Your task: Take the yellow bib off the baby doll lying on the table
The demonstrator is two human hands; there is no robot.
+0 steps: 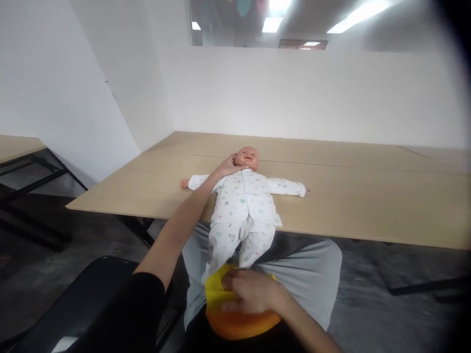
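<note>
White walls close in a corner behind a wide, pale wooden table, with a strip of ceiling lights showing above the far wall. A doll in a white printed sleepsuit lies face up on the table's near edge. Its long axis runs straight away from the person: the head points to the far wall, and the legs hang off the near edge down toward the person's lap. Both arms are spread flat on the table, out to either side, crosswise to the body.

The left hand reaches up from a black sleeve to the doll's head. Its fingers are loosely curved against the near side of the head and neck, touching it; whether they close around the neck cannot be told, as the head hides the fingertips.

The right hand lies low, on the lap, just below the doll's feet. Its fingers are bent and pressed onto a yellow cloth, with the thumb side pinching a fold of it. Under the cloth and the fingers sits an orange bowl, its rim showing below the knuckles. The doll's feet end just above the cloth, close to the fingertips, perhaps touching it.

A dark chair stands beside the left forearm. Grey trousers show under the doll's legs.
</note>
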